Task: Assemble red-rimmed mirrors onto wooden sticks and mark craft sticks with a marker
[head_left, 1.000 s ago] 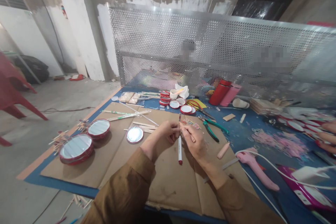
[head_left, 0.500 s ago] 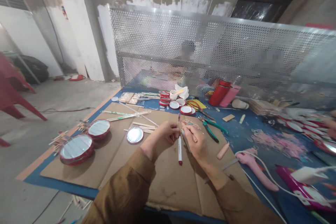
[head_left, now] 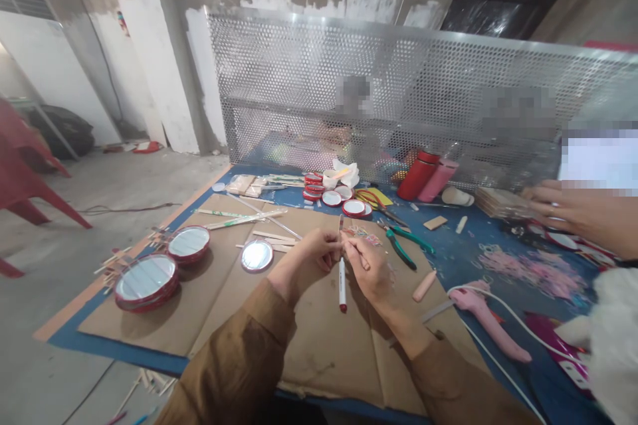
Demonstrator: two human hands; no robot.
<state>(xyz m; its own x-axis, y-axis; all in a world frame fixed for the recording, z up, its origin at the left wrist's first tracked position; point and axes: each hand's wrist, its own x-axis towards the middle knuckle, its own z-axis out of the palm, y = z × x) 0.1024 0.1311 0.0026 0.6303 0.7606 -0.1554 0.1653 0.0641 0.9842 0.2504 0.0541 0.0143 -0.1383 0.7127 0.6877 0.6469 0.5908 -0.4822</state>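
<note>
My left hand (head_left: 325, 251) is closed, fingertips pinching a thin flat stick (head_left: 341, 223) that stands up between my two hands. Close against it, my right hand (head_left: 369, 271) is curled around a short wooden-looking rod (head_left: 365, 265), of which only the end shows; its working tip is hidden by the fingers. A white marker with a red end (head_left: 342, 285) lies on the cardboard (head_left: 319, 358) just below my hands. Left of them, a round mirror-like disc (head_left: 257, 255) rests beside several thin wooden sticks (head_left: 274, 238).
Red-rimmed drum-like rounds (head_left: 146, 282) sit at left. Right of my hands are green-handled pliers (head_left: 401, 247), a wooden handle (head_left: 424, 285), a pink glue gun (head_left: 491, 325) with its cord, and loose rubber bands (head_left: 538, 272). Another person's hand (head_left: 563, 207) reaches in. A perforated metal screen (head_left: 299, 80) stands behind.
My right hand has shifted slightly, closer to my left hand at the stick. Another person's arm and pale sleeve have come in over the right side of the table.
</note>
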